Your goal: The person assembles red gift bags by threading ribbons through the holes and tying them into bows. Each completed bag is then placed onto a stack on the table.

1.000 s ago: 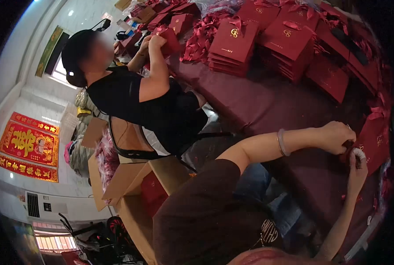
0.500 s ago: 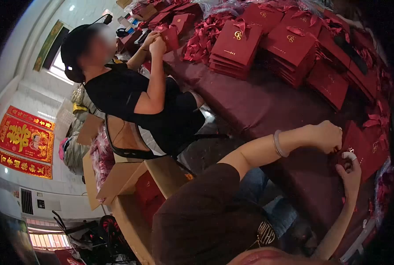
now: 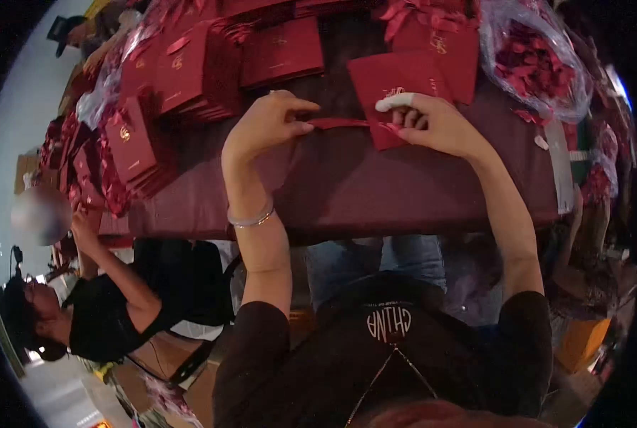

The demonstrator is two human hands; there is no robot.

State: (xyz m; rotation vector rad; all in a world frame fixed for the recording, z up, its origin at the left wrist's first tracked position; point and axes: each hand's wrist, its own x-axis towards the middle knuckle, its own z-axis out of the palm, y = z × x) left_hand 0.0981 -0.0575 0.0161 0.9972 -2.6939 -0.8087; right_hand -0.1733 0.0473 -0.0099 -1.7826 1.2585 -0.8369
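Above the dark-red table (image 3: 375,192), a red ribbon (image 3: 341,123) is now stretched between left hand (image 3: 265,128) and right hand (image 3: 440,125), pinched by each grip; with these drawn apart, its length is exposed. Just beyond, a red bag (image 3: 386,75) is partly hidden; farther off, red pieces (image 3: 532,71) are held in clear plastic (image 3: 557,108).

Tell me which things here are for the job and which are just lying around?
Probably for the job:
Red ribbon, pinched between left hand and right hand
Red bag by the right hand
Stacked red bags

Probably just lying around:
Small white scrap, right side of the table
Orange object, lower right, too unclear to name
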